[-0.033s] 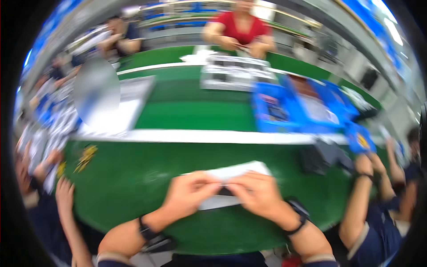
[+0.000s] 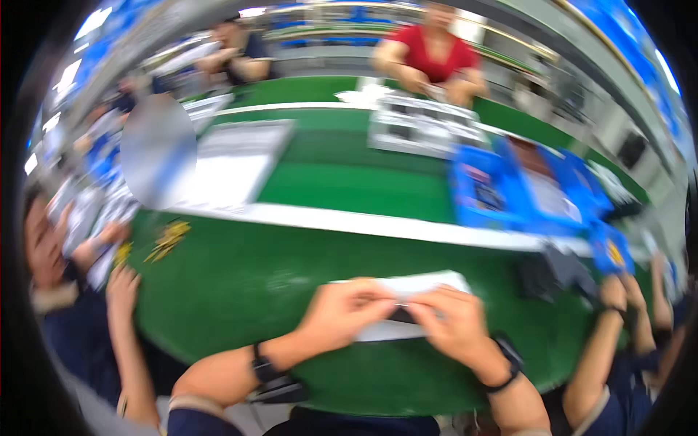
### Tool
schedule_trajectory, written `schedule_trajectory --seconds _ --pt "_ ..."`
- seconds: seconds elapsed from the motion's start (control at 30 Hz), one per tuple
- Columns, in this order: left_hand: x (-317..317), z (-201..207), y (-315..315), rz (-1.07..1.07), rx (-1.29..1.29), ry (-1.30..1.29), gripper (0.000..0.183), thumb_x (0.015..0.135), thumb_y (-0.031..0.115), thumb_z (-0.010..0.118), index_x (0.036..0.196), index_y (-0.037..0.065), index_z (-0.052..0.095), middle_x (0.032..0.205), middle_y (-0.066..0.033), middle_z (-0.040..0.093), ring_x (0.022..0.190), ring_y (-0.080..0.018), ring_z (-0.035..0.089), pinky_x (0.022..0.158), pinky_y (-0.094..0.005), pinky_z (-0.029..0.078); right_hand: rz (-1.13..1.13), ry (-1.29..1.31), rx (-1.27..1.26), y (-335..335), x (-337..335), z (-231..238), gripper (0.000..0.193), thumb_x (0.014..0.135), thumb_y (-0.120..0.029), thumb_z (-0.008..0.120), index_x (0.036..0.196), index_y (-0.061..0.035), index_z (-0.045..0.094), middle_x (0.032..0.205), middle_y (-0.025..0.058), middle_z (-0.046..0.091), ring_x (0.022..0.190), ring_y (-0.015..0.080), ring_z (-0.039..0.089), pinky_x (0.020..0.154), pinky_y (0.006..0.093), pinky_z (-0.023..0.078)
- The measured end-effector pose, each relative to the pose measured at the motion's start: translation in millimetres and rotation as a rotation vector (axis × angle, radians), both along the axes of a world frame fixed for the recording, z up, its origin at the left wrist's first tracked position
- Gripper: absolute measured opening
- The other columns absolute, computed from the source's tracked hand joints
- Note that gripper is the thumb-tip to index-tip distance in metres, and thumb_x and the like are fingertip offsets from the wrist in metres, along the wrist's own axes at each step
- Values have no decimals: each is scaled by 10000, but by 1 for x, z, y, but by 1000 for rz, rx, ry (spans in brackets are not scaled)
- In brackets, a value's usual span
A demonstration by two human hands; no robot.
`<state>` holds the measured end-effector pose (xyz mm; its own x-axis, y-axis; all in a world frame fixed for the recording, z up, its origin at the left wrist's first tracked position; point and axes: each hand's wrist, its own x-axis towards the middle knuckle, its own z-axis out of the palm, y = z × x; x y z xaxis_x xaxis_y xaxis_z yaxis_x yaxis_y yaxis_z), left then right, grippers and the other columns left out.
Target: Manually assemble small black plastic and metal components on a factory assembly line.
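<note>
Both of my hands meet over the near part of the green table [image 2: 240, 291]. Between them is a small dark piece [image 2: 402, 315] with a thin pale edge; blur hides its exact kind. My left hand [image 2: 343, 311] pinches its left side with thumb and fingertips. The right side is pinched by my right hand [image 2: 456, 320], fingers curled. Under the hands lies a white sheet or flat pad [image 2: 392, 331], its far edge showing beyond my knuckles.
Yellow thin parts [image 2: 169, 241] lie at the left, near a co-worker's hand [image 2: 123, 287]. Blue bins [image 2: 476, 218] and dark grey pieces [image 2: 556, 272] stand to the right. Farther off are a white compartment tray [image 2: 425, 125] and a silvery panel [image 2: 240, 156]. Co-workers sit on both sides and opposite.
The whole scene, my hands included, has shifted right in the picture and tilted slightly, as the view turned left. Both hands keep the same pinch on the dark piece.
</note>
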<state>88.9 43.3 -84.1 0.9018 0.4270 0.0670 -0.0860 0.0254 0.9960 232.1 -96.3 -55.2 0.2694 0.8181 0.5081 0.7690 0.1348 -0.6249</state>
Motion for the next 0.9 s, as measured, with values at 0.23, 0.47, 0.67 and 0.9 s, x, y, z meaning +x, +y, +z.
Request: schedule_trajectory --seconds 0.23,0.47,0.67,0.9 --pt "6 -2 -10 -29 -6 -93 196 865 104 632 1013 -18 595 937 -59 648 874 -82 597 797 -242 492 -102 52 -6 -13 -15 9 41 722 17 627 745 50 622 656 122 605 583 200 567 577 290 431" --pt "10 1 -7 -28 214 -33 176 837 141 667 941 3 634 822 -31 647 753 -64 575 715 -234 483 -75 -87 22 -13 -4 1 44 734 14 617 765 45 621 659 121 602 584 203 571 577 298 439" --pt "10 -5 -8 8 237 -83 154 839 152 661 877 5 634 767 -34 644 689 -65 568 645 -233 474 10 -218 -7 -16 -3 9 88 793 -50 660 871 -8 662 821 152 650 729 291 633 658 348 493" --pt "15 -11 -5 -34 225 -76 146 847 138 648 855 -4 619 780 -47 655 712 -84 597 673 -244 492 1 -334 51 -13 -7 7 67 813 -45 628 849 12 634 781 149 624 690 306 607 619 357 478"
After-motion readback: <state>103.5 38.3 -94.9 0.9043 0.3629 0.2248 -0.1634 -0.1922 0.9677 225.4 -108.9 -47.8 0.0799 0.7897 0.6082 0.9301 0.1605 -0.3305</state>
